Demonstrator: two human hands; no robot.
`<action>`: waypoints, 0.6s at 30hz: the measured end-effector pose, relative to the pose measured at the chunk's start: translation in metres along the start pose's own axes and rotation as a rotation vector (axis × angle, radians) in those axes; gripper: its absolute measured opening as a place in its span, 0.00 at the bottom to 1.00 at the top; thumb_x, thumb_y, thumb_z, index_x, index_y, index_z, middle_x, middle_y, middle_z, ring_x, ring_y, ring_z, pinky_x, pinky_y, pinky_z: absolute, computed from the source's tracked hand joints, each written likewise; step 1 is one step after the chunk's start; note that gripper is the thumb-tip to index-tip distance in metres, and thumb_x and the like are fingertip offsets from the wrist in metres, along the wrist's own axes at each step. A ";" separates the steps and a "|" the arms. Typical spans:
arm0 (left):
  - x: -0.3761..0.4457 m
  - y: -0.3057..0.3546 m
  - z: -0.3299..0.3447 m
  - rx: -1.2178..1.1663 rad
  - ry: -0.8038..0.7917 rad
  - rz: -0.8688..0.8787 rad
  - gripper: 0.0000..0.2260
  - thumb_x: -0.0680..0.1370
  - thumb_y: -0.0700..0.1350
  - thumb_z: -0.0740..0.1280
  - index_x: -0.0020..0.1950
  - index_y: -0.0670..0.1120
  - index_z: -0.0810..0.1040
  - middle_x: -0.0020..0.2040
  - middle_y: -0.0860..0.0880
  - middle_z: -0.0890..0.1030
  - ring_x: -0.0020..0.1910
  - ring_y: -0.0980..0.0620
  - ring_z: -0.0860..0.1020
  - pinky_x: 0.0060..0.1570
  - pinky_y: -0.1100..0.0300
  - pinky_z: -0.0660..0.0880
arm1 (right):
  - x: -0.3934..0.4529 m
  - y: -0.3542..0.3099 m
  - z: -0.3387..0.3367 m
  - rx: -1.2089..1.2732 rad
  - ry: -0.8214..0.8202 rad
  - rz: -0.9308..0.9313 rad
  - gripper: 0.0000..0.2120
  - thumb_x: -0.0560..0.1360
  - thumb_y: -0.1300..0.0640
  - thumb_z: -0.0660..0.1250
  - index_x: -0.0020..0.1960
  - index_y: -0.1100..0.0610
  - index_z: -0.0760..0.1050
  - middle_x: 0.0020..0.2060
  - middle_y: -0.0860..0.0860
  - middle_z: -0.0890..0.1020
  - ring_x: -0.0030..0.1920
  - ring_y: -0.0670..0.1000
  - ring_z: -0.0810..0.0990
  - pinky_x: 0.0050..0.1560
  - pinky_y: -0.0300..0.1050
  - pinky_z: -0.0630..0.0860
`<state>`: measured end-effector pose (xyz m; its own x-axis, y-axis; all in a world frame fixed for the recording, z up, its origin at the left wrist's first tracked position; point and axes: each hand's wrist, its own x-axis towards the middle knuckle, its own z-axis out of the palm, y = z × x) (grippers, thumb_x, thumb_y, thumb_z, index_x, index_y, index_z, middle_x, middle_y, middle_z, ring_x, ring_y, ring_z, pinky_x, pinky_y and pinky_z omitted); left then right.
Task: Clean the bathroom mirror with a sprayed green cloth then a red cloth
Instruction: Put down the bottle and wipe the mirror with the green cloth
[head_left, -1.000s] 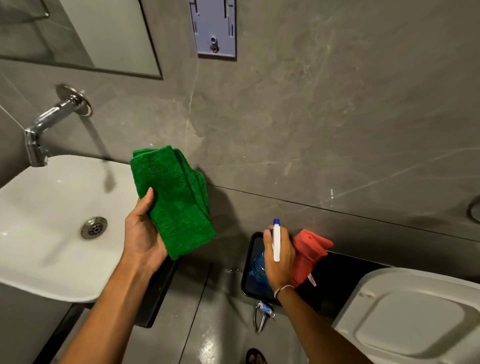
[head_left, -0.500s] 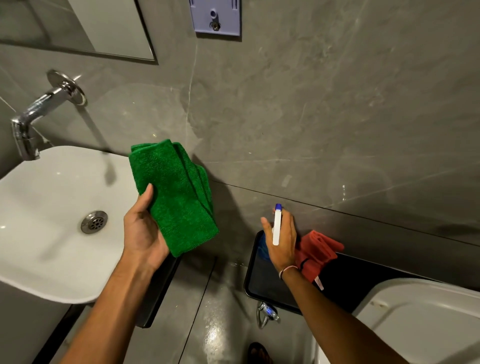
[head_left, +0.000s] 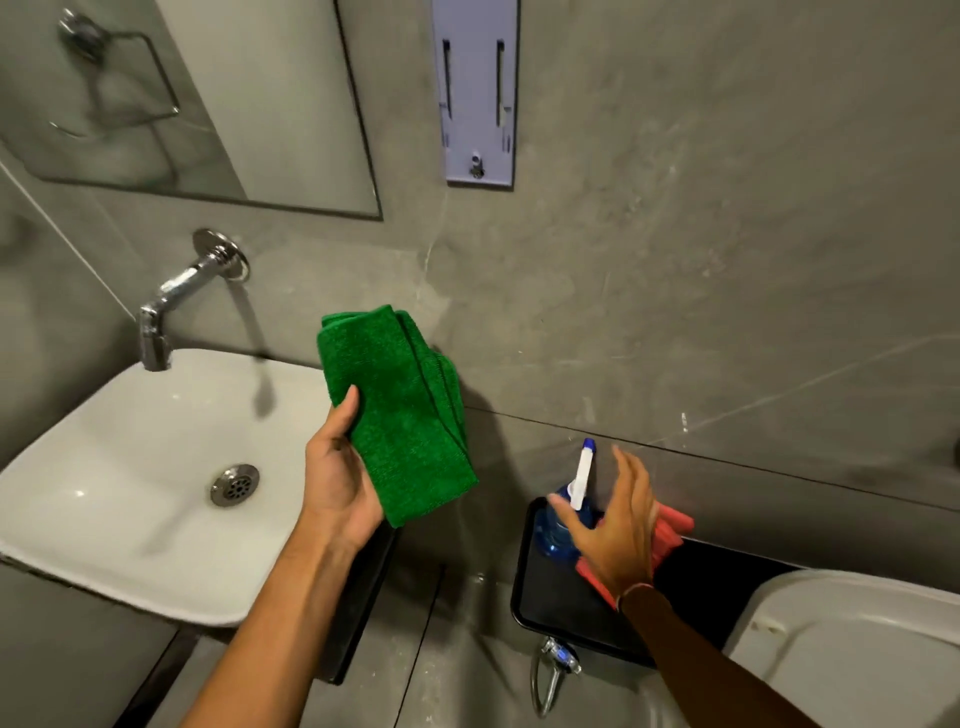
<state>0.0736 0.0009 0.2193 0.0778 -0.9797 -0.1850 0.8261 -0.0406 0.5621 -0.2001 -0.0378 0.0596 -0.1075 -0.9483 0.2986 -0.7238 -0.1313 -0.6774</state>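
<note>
My left hand (head_left: 340, 483) holds a folded green cloth (head_left: 400, 410) upright in front of the grey wall, right of the sink. My right hand (head_left: 618, 525) hovers with its fingers spread just above a blue spray bottle (head_left: 558, 527) with a white and blue nozzle, standing on a black tray (head_left: 550, 608). A red cloth (head_left: 670, 530) lies on the tray behind that hand, partly hidden by it. The mirror (head_left: 218, 98) hangs on the wall at the upper left.
A white sink (head_left: 130, 467) with a chrome tap (head_left: 176, 296) sits at the left. A white toilet lid (head_left: 852, 654) fills the lower right. A pale wall bracket (head_left: 475, 93) hangs right of the mirror. A hose valve (head_left: 558, 657) is below the tray.
My right hand has let go of the spray bottle, which now stands on the tray, and its fingers have spread. The view has tilted up, showing more mirror. The left hand keeps the green cloth.
</note>
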 end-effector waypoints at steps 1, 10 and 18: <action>-0.002 0.006 0.004 0.002 -0.023 -0.009 0.21 0.82 0.52 0.60 0.71 0.44 0.76 0.64 0.43 0.83 0.62 0.42 0.82 0.61 0.43 0.80 | 0.000 -0.012 -0.006 -0.014 0.072 -0.028 0.46 0.68 0.30 0.69 0.75 0.61 0.70 0.71 0.59 0.73 0.70 0.63 0.74 0.70 0.63 0.69; -0.038 0.099 0.057 0.070 -0.240 -0.018 0.22 0.78 0.53 0.63 0.67 0.42 0.80 0.62 0.40 0.84 0.59 0.41 0.84 0.55 0.42 0.82 | 0.062 -0.272 -0.084 0.729 -0.200 -0.158 0.19 0.75 0.41 0.68 0.54 0.56 0.81 0.43 0.51 0.83 0.42 0.45 0.81 0.46 0.40 0.77; -0.080 0.197 0.097 0.000 -0.367 0.278 0.30 0.81 0.63 0.51 0.61 0.47 0.85 0.62 0.41 0.84 0.61 0.42 0.83 0.62 0.43 0.78 | 0.098 -0.447 -0.138 0.862 -0.622 -0.086 0.19 0.70 0.62 0.81 0.60 0.60 0.83 0.52 0.57 0.89 0.51 0.50 0.87 0.52 0.47 0.84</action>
<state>0.1765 0.0526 0.4230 0.0937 -0.9581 0.2706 0.8017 0.2338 0.5501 0.0186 -0.0318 0.4847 0.4644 -0.8750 0.1368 0.0402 -0.1335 -0.9902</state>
